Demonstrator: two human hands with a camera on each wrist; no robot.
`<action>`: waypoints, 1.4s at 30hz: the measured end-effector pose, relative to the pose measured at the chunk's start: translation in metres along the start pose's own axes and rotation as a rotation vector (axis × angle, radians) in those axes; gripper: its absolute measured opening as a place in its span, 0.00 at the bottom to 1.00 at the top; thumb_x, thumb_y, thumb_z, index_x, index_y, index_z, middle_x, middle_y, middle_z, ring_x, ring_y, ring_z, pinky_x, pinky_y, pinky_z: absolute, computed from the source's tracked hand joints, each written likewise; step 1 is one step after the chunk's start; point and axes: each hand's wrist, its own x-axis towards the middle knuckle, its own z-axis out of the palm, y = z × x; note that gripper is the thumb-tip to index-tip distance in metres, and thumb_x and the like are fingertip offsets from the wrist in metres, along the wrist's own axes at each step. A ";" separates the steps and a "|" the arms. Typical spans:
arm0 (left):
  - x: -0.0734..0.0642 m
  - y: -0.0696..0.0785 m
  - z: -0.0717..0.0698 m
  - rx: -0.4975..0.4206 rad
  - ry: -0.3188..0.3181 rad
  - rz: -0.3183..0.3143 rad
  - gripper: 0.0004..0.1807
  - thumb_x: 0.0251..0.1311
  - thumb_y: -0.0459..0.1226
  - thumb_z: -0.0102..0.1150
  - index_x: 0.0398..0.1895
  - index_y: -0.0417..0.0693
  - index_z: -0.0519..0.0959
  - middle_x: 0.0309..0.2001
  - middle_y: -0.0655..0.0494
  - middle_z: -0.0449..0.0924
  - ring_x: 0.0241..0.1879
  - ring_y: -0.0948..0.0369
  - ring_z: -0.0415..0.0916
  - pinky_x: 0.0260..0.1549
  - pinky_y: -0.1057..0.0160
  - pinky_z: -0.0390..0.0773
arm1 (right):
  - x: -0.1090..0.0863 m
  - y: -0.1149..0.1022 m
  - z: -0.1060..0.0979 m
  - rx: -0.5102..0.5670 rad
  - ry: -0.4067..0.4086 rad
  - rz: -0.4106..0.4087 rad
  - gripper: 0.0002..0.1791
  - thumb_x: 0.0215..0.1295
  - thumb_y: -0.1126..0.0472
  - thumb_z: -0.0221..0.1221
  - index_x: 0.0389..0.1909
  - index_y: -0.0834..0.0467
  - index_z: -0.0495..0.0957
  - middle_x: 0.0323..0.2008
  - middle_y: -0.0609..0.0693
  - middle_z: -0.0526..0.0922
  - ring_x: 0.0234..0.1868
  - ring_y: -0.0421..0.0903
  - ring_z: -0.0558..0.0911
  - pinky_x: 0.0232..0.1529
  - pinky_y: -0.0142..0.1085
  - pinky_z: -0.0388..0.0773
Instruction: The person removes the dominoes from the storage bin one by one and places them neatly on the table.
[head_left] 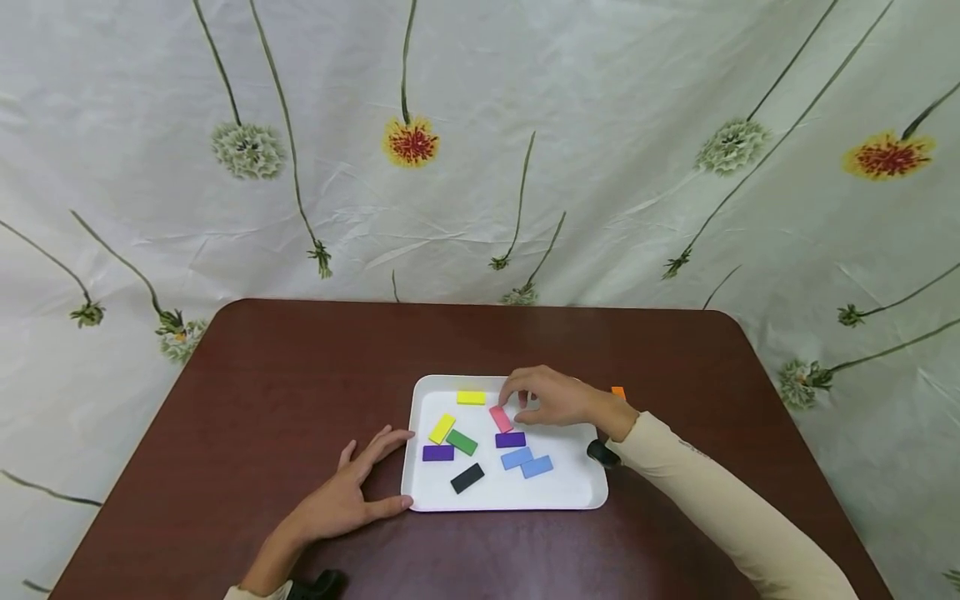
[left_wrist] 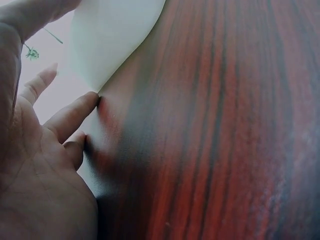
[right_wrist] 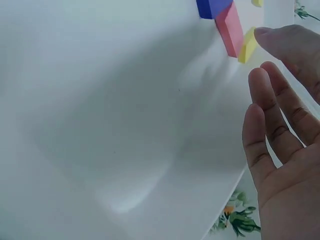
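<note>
Here's the dark table (head_left: 322,358), white tray (head_left: 577,487) on top! The left hand (head_left: 341,502) spreads its fingers at the tray's left edge, gripping nothing. The right hand (head_left: 555,397) hovers, thumb and fingers parted, unloaded; the pink block (head_left: 501,419) lies just beside its fingertips, next to a purple block (head_left: 510,440).
</note>
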 end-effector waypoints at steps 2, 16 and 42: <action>0.000 0.000 0.000 -0.001 0.002 0.002 0.45 0.54 0.52 0.73 0.74 0.65 0.61 0.73 0.54 0.65 0.78 0.41 0.46 0.67 0.29 0.29 | 0.002 -0.001 0.003 -0.005 -0.011 0.003 0.15 0.62 0.62 0.69 0.50 0.54 0.84 0.48 0.46 0.82 0.40 0.43 0.78 0.46 0.36 0.80; 0.000 -0.002 0.001 0.004 0.007 0.011 0.45 0.54 0.52 0.73 0.74 0.67 0.61 0.73 0.54 0.66 0.78 0.41 0.46 0.67 0.28 0.30 | 0.010 0.000 0.011 -0.028 -0.059 -0.001 0.15 0.62 0.65 0.68 0.50 0.53 0.84 0.48 0.45 0.81 0.39 0.41 0.78 0.43 0.29 0.77; 0.001 -0.001 0.001 0.008 -0.006 -0.010 0.45 0.54 0.52 0.73 0.74 0.69 0.60 0.74 0.52 0.64 0.79 0.42 0.45 0.67 0.29 0.28 | 0.008 0.005 0.011 -0.078 -0.057 0.028 0.18 0.60 0.63 0.70 0.51 0.51 0.84 0.51 0.44 0.79 0.39 0.39 0.77 0.42 0.27 0.76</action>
